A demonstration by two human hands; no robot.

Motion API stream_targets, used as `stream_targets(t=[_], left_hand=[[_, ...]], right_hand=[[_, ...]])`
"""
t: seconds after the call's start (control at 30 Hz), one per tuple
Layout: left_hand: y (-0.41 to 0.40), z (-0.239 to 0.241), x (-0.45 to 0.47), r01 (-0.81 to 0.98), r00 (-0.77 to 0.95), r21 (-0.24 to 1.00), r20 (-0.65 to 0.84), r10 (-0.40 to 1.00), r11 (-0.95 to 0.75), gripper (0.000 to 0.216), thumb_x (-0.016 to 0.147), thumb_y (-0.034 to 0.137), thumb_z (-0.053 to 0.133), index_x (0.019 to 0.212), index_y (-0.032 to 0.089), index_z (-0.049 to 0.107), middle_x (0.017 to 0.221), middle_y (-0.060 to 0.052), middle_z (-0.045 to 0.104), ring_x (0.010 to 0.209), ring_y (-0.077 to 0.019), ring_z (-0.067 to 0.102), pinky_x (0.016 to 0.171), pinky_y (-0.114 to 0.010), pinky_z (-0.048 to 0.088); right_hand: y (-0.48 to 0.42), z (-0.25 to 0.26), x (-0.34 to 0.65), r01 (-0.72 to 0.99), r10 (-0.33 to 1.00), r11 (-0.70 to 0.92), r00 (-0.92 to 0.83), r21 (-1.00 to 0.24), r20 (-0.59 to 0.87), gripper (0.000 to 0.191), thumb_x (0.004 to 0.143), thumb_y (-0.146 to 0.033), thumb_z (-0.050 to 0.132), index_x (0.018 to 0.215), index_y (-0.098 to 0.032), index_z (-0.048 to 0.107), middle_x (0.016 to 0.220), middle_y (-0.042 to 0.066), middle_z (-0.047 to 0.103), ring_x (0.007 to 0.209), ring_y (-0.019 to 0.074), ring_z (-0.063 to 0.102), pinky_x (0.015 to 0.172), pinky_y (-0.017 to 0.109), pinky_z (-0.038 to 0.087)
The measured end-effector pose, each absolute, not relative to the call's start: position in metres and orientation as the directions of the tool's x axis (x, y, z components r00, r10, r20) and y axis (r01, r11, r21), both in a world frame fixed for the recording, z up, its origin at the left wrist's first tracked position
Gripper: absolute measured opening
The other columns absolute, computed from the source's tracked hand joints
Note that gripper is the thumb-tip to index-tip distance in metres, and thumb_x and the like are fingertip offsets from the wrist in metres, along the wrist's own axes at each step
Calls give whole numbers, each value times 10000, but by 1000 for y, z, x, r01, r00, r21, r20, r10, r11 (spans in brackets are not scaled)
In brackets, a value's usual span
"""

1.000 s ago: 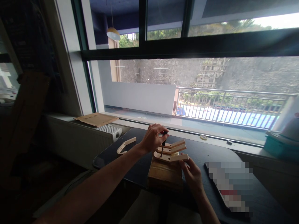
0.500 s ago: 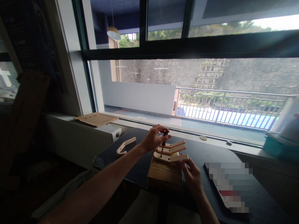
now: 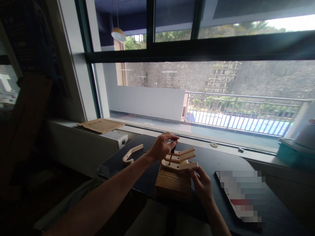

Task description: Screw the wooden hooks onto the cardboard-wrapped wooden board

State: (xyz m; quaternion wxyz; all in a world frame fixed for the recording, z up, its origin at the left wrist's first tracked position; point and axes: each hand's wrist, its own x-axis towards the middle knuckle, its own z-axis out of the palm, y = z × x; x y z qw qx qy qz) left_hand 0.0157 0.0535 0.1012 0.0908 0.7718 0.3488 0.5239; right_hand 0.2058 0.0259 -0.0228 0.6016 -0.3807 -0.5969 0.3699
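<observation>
My left hand (image 3: 162,146) is closed around the black handle of a screwdriver (image 3: 172,151), which stands nearly upright. The tool's tip meets a hole near the curved end of a pale wooden hook (image 3: 185,166). Pinched at its straight end, the hook is held by my right hand (image 3: 202,183). It rests on a brown wooden block (image 3: 173,182). Two similar hooks (image 3: 183,158) lie just behind it, their curved ends partly hidden by my left hand. Another wooden hook (image 3: 126,157) lies apart on the dark table, left of the block.
The dark table (image 3: 228,159) stands against a window sill carrying a roll of tape (image 3: 214,145) and a small dark object (image 3: 241,150). A flat blurred-out device (image 3: 240,196) lies at right. Brown cardboard (image 3: 100,125) sits at left, and a teal box (image 3: 290,152) at far right.
The fingers of my left hand have shifted on the screwdriver handle and now cover more of its top. My right hand and the hooks have hardly moved.
</observation>
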Motion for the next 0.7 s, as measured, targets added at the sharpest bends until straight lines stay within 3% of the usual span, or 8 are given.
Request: stream_targets(t=[0.3,0.7], left_hand=[[53,101,16,471,201,475,762,615,-743,123,731,202,675,854,194,677,804,-29,596,827,-180,553,784,-338,469],[56,96,15,443,164,524,751,640,-728,162,774,195,627,921,185,694,800,-29,596,761,-149,573,705,-288,494]], right_hand=[[27,-25,207,15,898,441,1,-898,441,332,784,-406,590,1003,-163,648,951,89,685,855,237,634,758,339,511],[28,-26,207,41,894,447,20,-894,448,356,777,-415,597,1018,-160,652,957,95,690,878,251,635,736,337,522]])
